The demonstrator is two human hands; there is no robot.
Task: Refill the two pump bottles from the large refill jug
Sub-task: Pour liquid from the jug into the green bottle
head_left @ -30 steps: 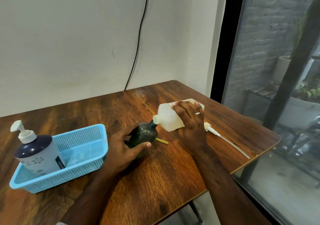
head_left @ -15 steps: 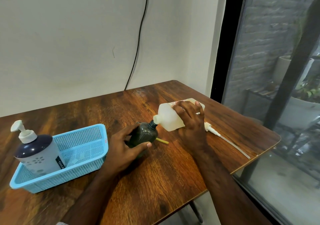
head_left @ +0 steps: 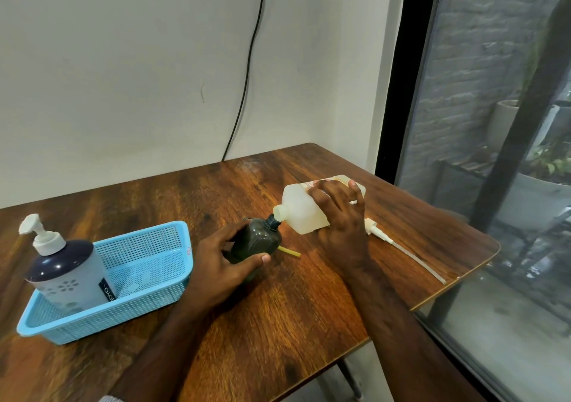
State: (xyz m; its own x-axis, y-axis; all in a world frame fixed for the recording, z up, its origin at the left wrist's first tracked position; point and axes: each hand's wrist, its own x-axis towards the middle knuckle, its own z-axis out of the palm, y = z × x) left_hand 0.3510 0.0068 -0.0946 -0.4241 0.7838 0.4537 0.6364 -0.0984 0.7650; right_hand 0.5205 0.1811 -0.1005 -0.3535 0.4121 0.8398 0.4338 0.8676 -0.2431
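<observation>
A: Where's the jug?
B: The jug (head_left: pixel 304 211) is tipped on its side over the table (head_left: pixel 278 324), spout touching the open neck of the dark bottle (head_left: pixel 258 241). The right hand (head_left: pixel 343 216) lies over the top of it, fingers curled round its body, a ring on one finger

A: And the left hand?
B: The left hand (head_left: pixel 222 262) grips the dark bottle, thumb on the near side, fingers wrapped round the far side. That bottle leans toward the jug

A: Its pump?
B: The pump (head_left: pixel 375 231) lies on the table just right of the right hand, its long tube running toward the table's near right edge. A short yellow piece (head_left: pixel 289 251) lies on the wood beside the dark bottle; what it is I cannot tell

A: The other bottle?
B: The white bottle (head_left: pixel 66 273), dark-topped with its pump head on, stands upright in the left end of the blue basket (head_left: pixel 148 281), well apart from the hands
</observation>
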